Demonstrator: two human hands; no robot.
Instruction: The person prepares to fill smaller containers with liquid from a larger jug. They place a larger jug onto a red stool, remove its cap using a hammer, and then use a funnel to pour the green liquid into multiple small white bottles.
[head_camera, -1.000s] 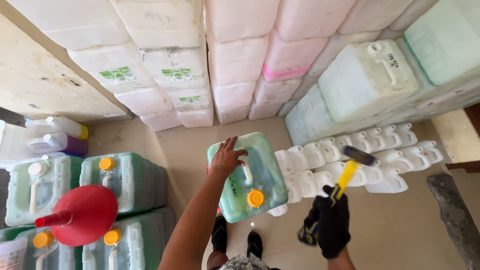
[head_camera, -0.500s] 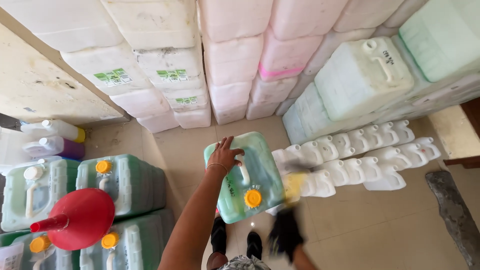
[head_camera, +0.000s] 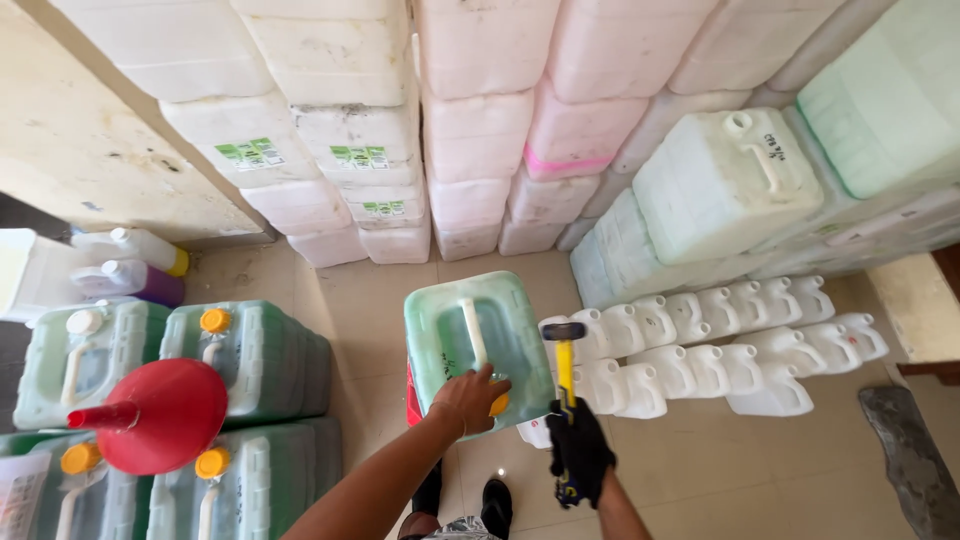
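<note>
A green translucent jerry can (head_camera: 475, 340) with a white handle stands on the tiled floor in front of me. My left hand (head_camera: 470, 398) rests on its near top edge, over the orange cap. My right hand (head_camera: 579, 455), in a black glove, grips a hammer (head_camera: 565, 370) with a yellow shaft and a black head. The hammer is held upright, and its head sits just right of the can.
Several small white bottles (head_camera: 720, 345) lie in rows on the right. Stacked white and pale green cans (head_camera: 470, 130) line the back wall. Filled green cans (head_camera: 260, 355) and a red funnel (head_camera: 165, 415) stand at left. My feet (head_camera: 495, 505) show below.
My left hand slid from the can's far top to its near edge by the cap. The right hand brought the hammer from out at the right in beside the can.
</note>
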